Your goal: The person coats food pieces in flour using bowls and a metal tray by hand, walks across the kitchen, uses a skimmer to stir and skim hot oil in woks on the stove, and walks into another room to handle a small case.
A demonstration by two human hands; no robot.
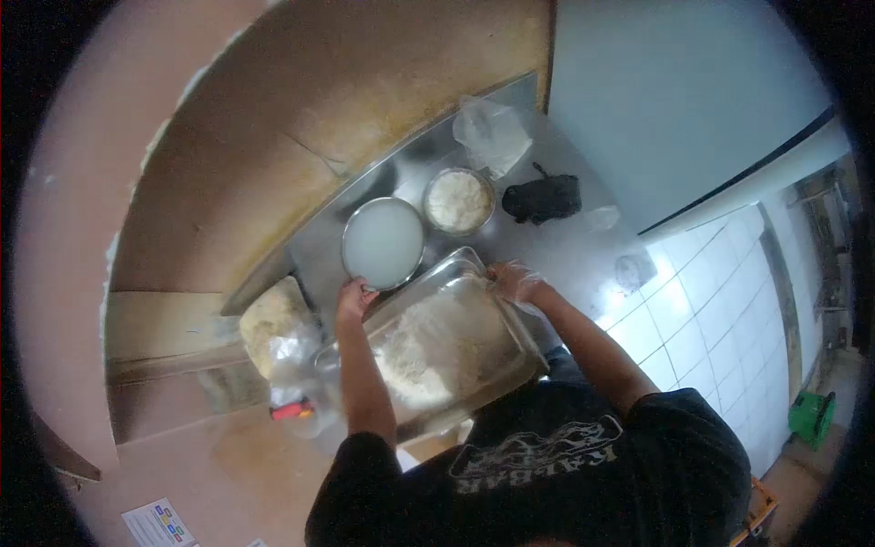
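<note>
A dark tee (533, 501) was seen nearest, w/ both forearms stretched out from its sleeves. Beyond it a rectangular metal tray (503, 319) was set at the near edge of the metal tabletop (583, 237), tilted across the view, w/ a heap of white powder (415, 356) spread inside. To the left, a red item (292, 410) was seen nr a plastic bag w/ pale contents (272, 324). The tray's far right rim was gripped by the R hand (516, 282), covered w/ a thin clear glove, fingers closed over the edge. The L hand (353, 299) was placed at the near rim of a round pan (384, 242) of whitish liquid, fingers curled; whether it was clamped on the rim couldn't be told. Just right of the pan, a bowl of white powder (458, 201) was seen; farther right, a black bundle (542, 198). Farthest on the tabletop, a crumpled clear bag (493, 137) was left by the brown wall (319, 118).
</note>
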